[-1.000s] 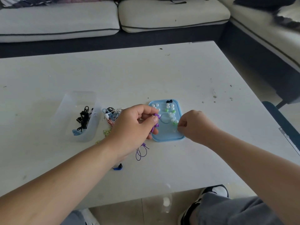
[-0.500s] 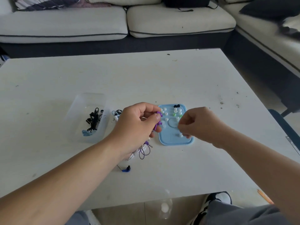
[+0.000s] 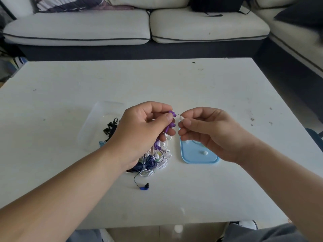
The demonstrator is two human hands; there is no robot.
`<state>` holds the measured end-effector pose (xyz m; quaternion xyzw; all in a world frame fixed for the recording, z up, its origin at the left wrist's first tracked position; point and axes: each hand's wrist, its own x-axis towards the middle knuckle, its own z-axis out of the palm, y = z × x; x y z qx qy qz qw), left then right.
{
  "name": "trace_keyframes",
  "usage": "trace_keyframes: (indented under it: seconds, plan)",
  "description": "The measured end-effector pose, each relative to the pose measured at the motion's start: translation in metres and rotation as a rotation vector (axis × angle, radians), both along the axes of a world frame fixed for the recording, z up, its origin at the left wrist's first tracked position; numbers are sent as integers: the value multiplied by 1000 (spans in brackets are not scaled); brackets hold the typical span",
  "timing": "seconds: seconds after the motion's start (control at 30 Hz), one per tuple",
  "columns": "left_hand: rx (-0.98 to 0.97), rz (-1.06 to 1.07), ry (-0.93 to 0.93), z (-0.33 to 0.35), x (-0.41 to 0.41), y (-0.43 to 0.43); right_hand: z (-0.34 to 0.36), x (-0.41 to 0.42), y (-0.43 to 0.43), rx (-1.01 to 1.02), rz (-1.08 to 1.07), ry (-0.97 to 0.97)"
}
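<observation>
Purple earphones point(image 3: 172, 120) being gripped by left hand point(image 3: 139, 131), raised above table point(image 3: 227, 102). Right hand point(image 3: 211, 133) pinching white ear tip point(image 3: 181, 118) just beside them. Blue tray point(image 3: 192, 158) lying below, holding loose white tip point(image 3: 204, 152). Clear box point(image 3: 92, 131) holding black cables point(image 3: 111, 129).

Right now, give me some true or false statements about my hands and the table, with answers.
1. The left hand holds purple earphones; the right hand pinches a white ear tip. True.
2. The white ear tip is fitted on an earphone. False: a small gap separates them.
3. A loose white tip lies on the light-blue tray. True.
4. The light-blue tray is held in the air. False: it lies on the table.
</observation>
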<state>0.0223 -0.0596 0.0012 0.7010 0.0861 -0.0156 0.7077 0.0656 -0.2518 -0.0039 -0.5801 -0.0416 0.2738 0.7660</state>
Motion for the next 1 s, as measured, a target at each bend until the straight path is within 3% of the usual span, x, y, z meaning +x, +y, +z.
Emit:
trace_keyframes:
  seconds: [1.0]
  plan:
    - [22,-76,-12,0,-1,-3,-8,3,-2,6,18,-65]
